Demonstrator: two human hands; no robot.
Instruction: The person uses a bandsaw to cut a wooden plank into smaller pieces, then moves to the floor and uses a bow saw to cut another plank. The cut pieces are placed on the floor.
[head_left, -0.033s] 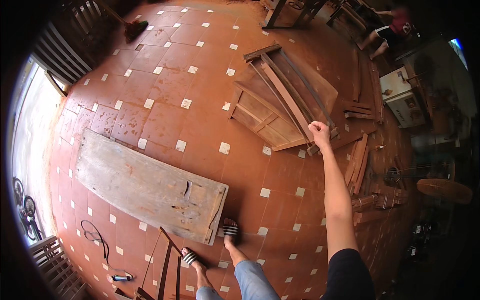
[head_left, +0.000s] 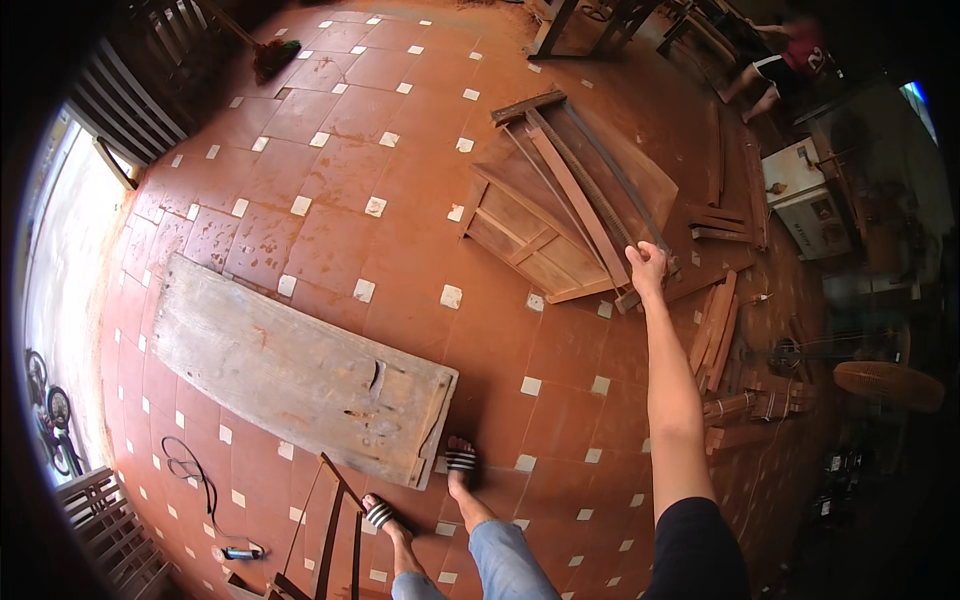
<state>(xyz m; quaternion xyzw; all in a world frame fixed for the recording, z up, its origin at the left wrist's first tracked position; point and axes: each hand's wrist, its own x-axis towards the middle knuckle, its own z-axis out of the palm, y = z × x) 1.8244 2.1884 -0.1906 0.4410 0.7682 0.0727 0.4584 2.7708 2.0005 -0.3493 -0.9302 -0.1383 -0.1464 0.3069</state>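
Observation:
My right arm stretches forward to the right of centre. My right hand (head_left: 648,264) has its fingers curled in, closed, over the near end of a wooden frame saw (head_left: 573,180). Whether it grips the saw or something small is hidden by the hand. The saw, with a reddish middle bar and end crosspieces, lies across a brown wooden cabinet-like piece with a panelled side (head_left: 530,240). My left hand is outside the picture. By my feet, a second dark wooden frame (head_left: 335,510) rises from the lower edge.
A worn grey board bench (head_left: 290,365) stands left of my feet. A corded power tool (head_left: 240,553) lies at lower left. Wood strips (head_left: 714,330), a fan (head_left: 888,385) and a white box-like appliance (head_left: 803,200) are at right. Another person (head_left: 785,65) works far right.
My right hand has shifted slightly to the right along the saw's near end. The frame saw itself stays in place on the wooden piece.

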